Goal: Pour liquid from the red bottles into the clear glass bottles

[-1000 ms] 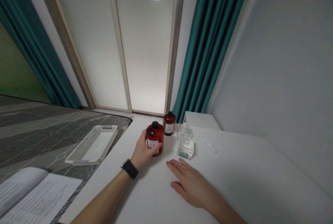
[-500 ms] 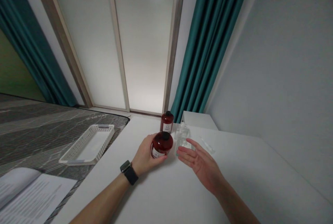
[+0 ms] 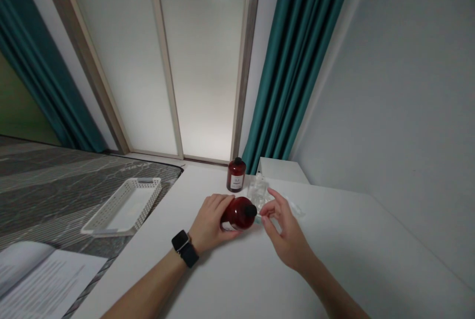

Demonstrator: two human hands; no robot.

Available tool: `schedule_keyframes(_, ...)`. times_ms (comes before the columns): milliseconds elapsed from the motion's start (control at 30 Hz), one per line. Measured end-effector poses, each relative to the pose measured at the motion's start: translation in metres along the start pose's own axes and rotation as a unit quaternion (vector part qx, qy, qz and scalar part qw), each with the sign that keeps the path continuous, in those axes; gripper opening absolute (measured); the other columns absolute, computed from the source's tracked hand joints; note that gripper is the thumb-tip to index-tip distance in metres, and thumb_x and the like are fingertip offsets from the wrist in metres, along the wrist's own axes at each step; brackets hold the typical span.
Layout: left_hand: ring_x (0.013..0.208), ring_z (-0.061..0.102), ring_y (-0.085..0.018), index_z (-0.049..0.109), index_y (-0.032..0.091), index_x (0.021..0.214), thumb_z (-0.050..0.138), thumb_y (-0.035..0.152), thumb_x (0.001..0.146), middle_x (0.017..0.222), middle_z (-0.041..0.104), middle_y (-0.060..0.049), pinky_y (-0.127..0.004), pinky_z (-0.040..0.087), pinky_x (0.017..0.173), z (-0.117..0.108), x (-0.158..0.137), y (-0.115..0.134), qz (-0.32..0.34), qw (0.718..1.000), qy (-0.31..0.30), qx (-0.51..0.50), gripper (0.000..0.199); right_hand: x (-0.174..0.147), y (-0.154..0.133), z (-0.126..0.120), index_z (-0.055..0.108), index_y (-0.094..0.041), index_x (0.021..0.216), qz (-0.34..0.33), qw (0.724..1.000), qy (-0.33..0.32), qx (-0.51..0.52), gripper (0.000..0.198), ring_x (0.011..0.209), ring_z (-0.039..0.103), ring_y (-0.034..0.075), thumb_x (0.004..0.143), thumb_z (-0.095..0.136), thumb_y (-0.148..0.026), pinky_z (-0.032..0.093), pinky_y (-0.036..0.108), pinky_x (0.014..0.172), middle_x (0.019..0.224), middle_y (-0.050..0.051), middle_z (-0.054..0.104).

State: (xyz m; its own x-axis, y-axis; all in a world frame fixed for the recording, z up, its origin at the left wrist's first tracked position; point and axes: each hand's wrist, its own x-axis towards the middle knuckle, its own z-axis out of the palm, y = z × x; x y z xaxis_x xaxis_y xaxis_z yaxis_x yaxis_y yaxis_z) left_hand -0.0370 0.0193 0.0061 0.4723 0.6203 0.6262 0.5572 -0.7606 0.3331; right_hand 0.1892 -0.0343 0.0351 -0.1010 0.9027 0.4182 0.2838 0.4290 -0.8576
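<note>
A brown-red bottle with a black cap (image 3: 239, 214) is in my left hand (image 3: 211, 220), whose fingers and thumb wrap its side. It tilts so that the cap points right, and the hand covers most of its label. My right hand (image 3: 284, 232) is just right of the cap, fingers curved and partly apart, thumb tip close to a fingertip. Nothing shows clearly between them. A second such bottle (image 3: 236, 175) with a white label stands upright behind. Clear glass or plastic containers (image 3: 258, 188) sit behind my right fingers, partly hidden.
Both bottles are over a white table (image 3: 230, 279). To the left lie a white perforated basket (image 3: 128, 207) and an open book (image 3: 48, 279) on a dark striped surface. A white box-like piece (image 3: 284, 170) stands beyond the table's far edge, near the green curtain (image 3: 297, 76).
My left hand has tipped the bottle from near upright to leaning right. My right hand has come in toward the cap, its fingers curling from a flatter, stretched pose.
</note>
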Motion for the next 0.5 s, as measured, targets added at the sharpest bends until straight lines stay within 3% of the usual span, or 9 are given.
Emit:
schedule_keyframes(167,0.104,0.056,-0.032,0.044,0.019,0.135,0.081,0.034,0.073,0.119,0.061,-0.014,-0.047,0.046,0.089,0.000,-0.001,0.007,0.030,0.998,0.006,0.047,0.074,0.003,-0.002,0.009,0.032,-0.025,0.146,-0.084,0.988,-0.006,-0.127,0.060,0.083,0.056,0.020,0.092,0.055,-0.022,0.052,0.038,0.079,0.103,0.006,0.058)
schedule_keyframes(367,0.106,0.053,-0.031,0.044,0.019,0.134,0.083,0.029,0.070,0.118,0.059,-0.013,-0.046,0.046,0.091,0.001,0.001,0.012,0.029,0.999,-0.004,0.023,0.075,0.001,0.005,0.008,0.044,-0.028,0.134,-0.116,0.984,0.009,-0.136,0.042,0.079,0.055,0.019,0.094,0.051,-0.018,0.053,0.034,0.073,0.098,0.004,0.056)
schedule_keyframes(500,0.103,0.053,-0.030,0.047,0.020,0.131,0.083,0.034,0.069,0.115,0.059,-0.011,-0.045,0.046,0.090,-0.001,0.003,0.014,0.016,0.998,-0.048,-0.028,0.073,-0.003,0.009,0.003,0.045,-0.028,0.133,-0.127,0.983,-0.015,-0.134,0.041,0.083,0.056,0.019,0.094,0.050,-0.016,0.053,0.033,0.077,0.100,0.004,0.055)
